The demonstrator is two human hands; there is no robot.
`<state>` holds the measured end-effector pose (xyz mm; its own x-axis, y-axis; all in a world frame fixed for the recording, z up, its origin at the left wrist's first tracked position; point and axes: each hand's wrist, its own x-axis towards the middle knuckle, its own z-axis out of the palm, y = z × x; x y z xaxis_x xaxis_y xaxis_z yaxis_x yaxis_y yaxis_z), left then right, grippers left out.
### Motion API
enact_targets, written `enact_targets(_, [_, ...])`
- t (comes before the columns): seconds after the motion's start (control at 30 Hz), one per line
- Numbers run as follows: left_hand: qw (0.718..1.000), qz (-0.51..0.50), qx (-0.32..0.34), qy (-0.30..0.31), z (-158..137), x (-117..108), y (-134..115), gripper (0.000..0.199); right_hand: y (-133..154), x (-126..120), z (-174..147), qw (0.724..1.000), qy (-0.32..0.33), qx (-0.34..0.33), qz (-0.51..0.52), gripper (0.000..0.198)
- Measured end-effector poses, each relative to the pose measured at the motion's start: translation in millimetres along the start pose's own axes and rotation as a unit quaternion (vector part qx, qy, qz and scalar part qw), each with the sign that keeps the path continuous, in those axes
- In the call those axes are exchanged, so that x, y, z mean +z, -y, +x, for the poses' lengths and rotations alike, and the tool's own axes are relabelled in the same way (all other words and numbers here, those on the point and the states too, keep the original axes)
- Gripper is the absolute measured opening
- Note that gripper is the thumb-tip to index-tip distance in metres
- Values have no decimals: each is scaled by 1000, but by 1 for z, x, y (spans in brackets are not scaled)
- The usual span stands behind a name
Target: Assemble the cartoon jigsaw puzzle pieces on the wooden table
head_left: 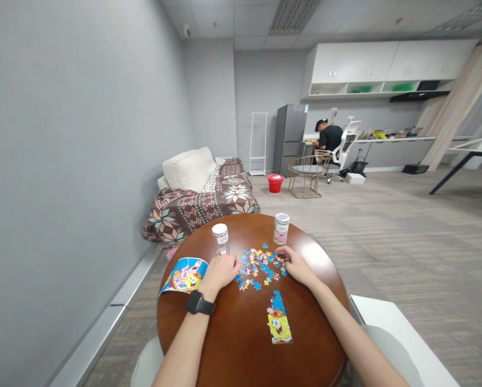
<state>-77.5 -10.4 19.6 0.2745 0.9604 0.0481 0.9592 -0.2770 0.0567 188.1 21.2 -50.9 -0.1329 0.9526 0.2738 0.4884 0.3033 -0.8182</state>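
Left hand point(222, 270) curls, grip unclear; right hand point(296, 264) spreads loosely at small multicoloured jigsaw pieces point(263, 263), apparently sorting. Picking one out likely calls for a fingertip pinch.

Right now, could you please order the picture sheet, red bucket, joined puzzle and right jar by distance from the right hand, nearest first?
1. Right jar: just past the right hand.
2. Joined puzzle: toward the viewer.
3. Picture sheet: at left.
4. Red bucket: far background.
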Motion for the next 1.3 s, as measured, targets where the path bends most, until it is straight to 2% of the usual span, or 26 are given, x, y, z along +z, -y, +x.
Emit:
enact_targets(0.1, [999, -14, 34, 26, 2, 2, 5, 31, 11, 2, -3, 999, 43, -16, 15, 50])
enact_targets(0.27, [997, -64, 19, 28, 6, 8, 3, 25, 21, 6, -2, 996, 60, -46, -41, 47])
enact_targets(0.43, [999, -52, 2, 7, 7, 10, -3, 25, 40, 11, 27, 975, 98, -126, -157, 40])
enact_targets(0.57, [1000, -20, 20, 6, 4, 8, -4, 24, 45, 24, 55, 964, 94, -112, -222, 40])
enact_targets(0.67, [999, -5, 53, 4, 2, 7, -4, 25, 37, 32, 59, 971, 72, -86, -209, 40])
enact_targets(0.73, [998, 1, 66, 3, 1, 6, -6, 25, 30, 34, 56, 973, 83, -100, -193, 41])
enact_targets(0.87, [999, 10, 47, 3, 0, 4, -9, 29, 22, 28, 50, 980, 95, -116, -129, 43])
enact_targets(0.97, [998, 18, 59, -1, -2, 2, -12, 30, 19, 20, 50, 981, 121, -114, -98, 40])
enact_targets(1.07, [995, 19, 96, 15, -5, -1, -13, 31, 15, 13, 53, 975, 146, -127, -107, 42])
enact_targets(1.17, [990, 15, 134, 35, -8, -2, -14, 28, 10, 9, 55, 976, 139, -119, -119, 40])
enact_targets(1.3, [990, 20, 134, 37, -8, -2, -12, 27, 7, 6, 56, 979, 129, -90, -127, 35])
